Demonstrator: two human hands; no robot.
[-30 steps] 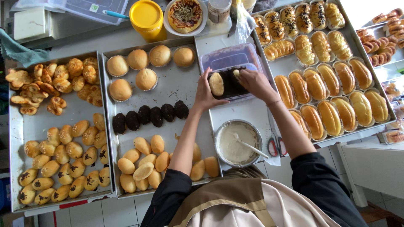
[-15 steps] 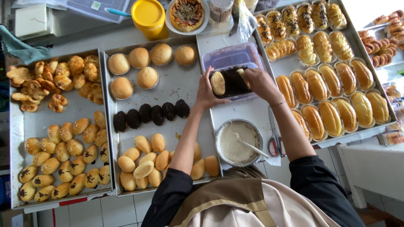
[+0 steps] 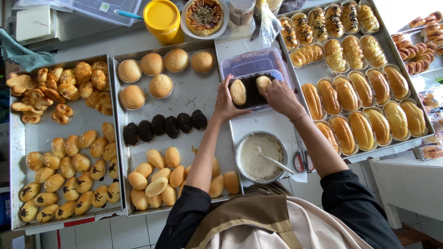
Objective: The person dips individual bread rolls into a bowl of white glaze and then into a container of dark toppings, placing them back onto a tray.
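Observation:
My left hand [image 3: 227,105] grips a pale oval bun [image 3: 238,92] at the left side of a clear plastic tub [image 3: 253,63] filled with a dark chocolate-coloured coating. Just to its right, my right hand [image 3: 280,97] holds a second bun [image 3: 263,83] down in the same dark filling. A row of dark coated buns [image 3: 165,126] lies on the middle metal tray [image 3: 194,94], left of my left hand. Plain oval buns [image 3: 157,177] are heaped at that tray's near end.
A metal bowl of pale cream [image 3: 258,157] with a spoon sits near my body, with red-handled scissors [image 3: 300,161] beside it. Trays of pastries [image 3: 64,152] and long glazed buns [image 3: 369,115] flank me. Behind stand a yellow-lidded jar [image 3: 161,16] and a plate [image 3: 204,16].
Both hands stay at the tub. The bun under my right hand now shows more of its pale surface; the left bun has barely shifted.

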